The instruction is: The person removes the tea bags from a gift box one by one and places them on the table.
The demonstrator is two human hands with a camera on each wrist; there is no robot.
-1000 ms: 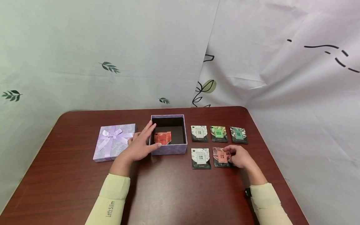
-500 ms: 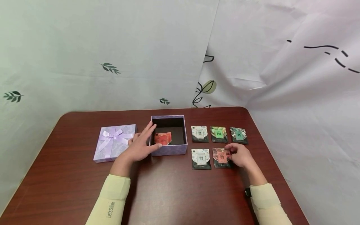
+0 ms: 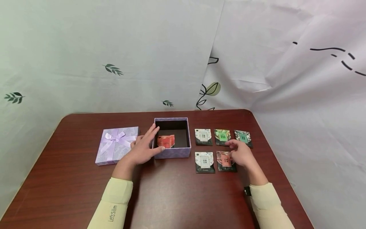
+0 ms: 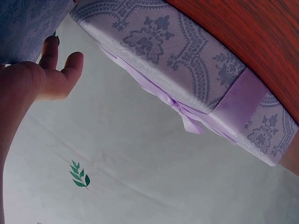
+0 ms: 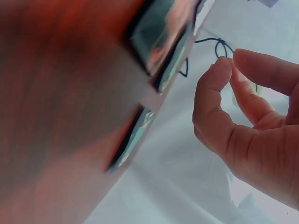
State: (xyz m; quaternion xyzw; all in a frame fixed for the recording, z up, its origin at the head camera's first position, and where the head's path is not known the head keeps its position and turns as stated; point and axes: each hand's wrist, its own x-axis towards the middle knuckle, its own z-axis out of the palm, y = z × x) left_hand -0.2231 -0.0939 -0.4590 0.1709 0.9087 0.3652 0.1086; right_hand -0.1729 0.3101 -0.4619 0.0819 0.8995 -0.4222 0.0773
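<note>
My left hand (image 3: 141, 149) rests against the left side of an open purple box (image 3: 172, 153), its fingers spread along the rim and its thumb at the front wall. Inside the box lies a red packet (image 3: 166, 141). My right hand (image 3: 240, 153) hovers over the packets on the right with bent fingers and nothing between them; in the right wrist view its thumb (image 5: 264, 67) comes near the fingertips. Just below it lies a red-labelled packet (image 3: 226, 161). A light-green-labelled packet (image 3: 222, 136) and a dark-green-labelled packet (image 3: 243, 138) lie behind the hand.
Two white-labelled packets, one in front (image 3: 204, 163) and one at the back (image 3: 203, 136), lie between the box and the other packets. The purple lid (image 3: 130, 133) with its ribbon bow (image 3: 115, 138) sits left of the box. A white curtain (image 3: 160, 54) hangs behind the brown table (image 3: 177, 197).
My right hand has left the right edge of the red-labelled packet and moved up and slightly left, toward the green-labelled packets. The left hand has stayed at the box.
</note>
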